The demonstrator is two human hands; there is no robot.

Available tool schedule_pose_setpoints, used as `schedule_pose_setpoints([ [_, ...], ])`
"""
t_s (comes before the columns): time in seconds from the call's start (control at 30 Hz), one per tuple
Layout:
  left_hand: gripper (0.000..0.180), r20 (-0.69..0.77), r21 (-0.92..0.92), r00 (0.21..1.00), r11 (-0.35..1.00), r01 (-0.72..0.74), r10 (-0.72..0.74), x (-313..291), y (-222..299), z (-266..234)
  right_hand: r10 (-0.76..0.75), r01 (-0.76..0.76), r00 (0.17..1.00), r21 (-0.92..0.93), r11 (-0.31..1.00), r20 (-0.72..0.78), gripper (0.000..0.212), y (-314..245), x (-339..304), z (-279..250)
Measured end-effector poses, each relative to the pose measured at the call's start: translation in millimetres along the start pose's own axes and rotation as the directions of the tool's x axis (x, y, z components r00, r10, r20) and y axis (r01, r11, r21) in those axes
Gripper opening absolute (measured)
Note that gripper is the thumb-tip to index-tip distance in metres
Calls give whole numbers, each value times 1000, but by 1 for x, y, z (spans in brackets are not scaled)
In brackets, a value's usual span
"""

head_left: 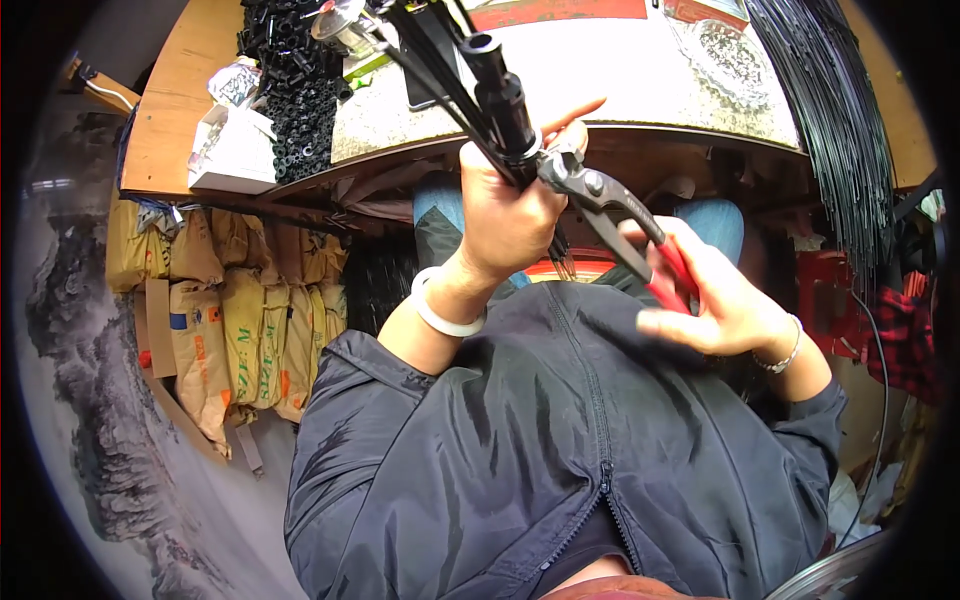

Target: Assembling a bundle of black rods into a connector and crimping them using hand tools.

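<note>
My left hand [512,220] is wrapped round a bundle of thin black rods [448,85] and a black tube with a stepped plastic collar [503,105]. Its index finger points out to the right. A thin, shiny metal ring or wire [522,155] circles the base of the collar. In my right hand [725,300] are end-cutting pincers [610,200] with dark jaws and red handles. Their jaws are at the collar's base, beside my left thumb and fingers; whether they grip the wire is too small to tell. The lower rod ends [565,262] show beneath my left hand.
Ahead stands a workbench [600,85] with a pale top. Black plastic parts [290,100] are heaped left, beside a white box [235,150]. Long black rods [830,120] hang over its right side. A clear dish [725,65] lies near them. Filled sacks [240,330] stand lower left.
</note>
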State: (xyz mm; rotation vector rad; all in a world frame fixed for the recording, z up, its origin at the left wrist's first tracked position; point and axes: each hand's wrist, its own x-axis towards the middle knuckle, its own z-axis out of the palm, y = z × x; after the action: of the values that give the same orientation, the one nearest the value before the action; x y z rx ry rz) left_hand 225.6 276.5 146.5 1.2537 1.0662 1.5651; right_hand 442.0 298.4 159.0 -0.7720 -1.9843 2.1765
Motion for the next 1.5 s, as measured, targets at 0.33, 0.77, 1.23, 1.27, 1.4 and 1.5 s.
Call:
schedule_pose_setpoints([
  [0.33, 30, -45, 12, 999, 1000, 17, -16, 2, 2, 5, -285, 242, 953, -310, 919, -101, 46, 5, 0, -11],
  [0.77, 40, 52, -6, 998, 1000, -17, 17, -1, -12, 1, 47, -55, 994, -74, 996, -97, 33, -5, -10, -17],
  [1.23, 25, -171, -147, 985, 989, -12, -14, 10, -5, 3, -569, -452, 505, -760, 467, -649, 23, 44, 38, -145],
  [1.27, 24, -163, -133, 987, 991, -16, -6, 10, -4, 4, -493, -576, 494, -695, 430, -716, 27, 35, 40, -164],
  [1.4, 25, -137, -138, 991, 990, -23, 4, 8, 4, 4, -285, -776, 471, -546, 315, -835, 35, 7, 50, -197],
  [1.5, 25, -149, -134, 989, 990, -33, 13, 9, 8, 1, -180, -816, 489, -520, 253, -854, 37, 3, 60, -207],
])
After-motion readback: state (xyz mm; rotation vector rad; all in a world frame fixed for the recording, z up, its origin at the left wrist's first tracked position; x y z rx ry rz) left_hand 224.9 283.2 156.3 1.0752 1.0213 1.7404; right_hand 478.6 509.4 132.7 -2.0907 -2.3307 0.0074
